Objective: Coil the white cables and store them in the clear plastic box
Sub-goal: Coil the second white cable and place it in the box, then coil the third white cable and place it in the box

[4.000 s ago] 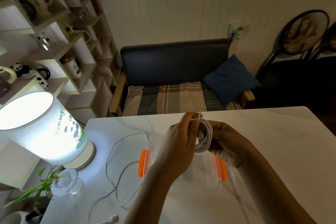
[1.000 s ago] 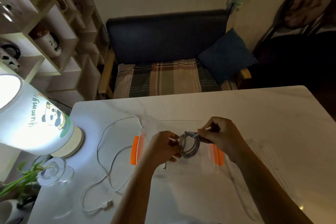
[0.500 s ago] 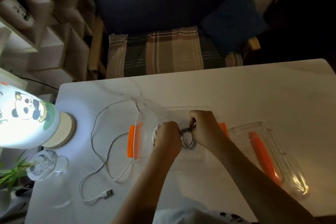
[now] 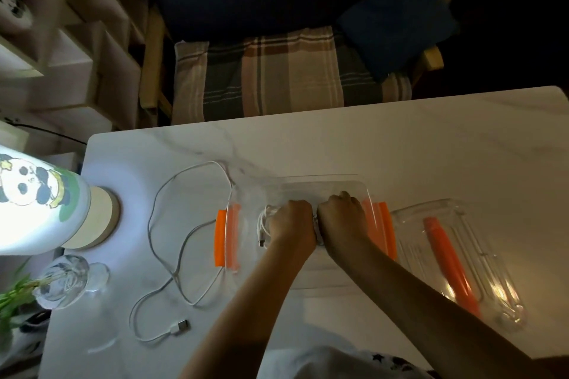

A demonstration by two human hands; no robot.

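Both hands down inside the clear box [image 4: 326,186] w/ orange latches. Left hand [image 4: 291,220] and right hand [image 4: 341,215] have fingers curled on the coiled white cable [image 4: 265,221]. 2nd white cable [image 4: 172,243] lies loose on the tabletop [image 4: 400,148], left of box.

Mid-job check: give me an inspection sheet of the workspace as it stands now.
Surface: white marble table, dimly lit.
Job's things: clear plastic box open, orange latches; lid lies to its right.
Clutter: lit panda lamp, glass vase with green plant.
Hands: left hand and right hand both down in the box, on the coiled cable.
Cables: loose white cable left of the box, uncoiled.
Surroundings: plaid bench, shelves.
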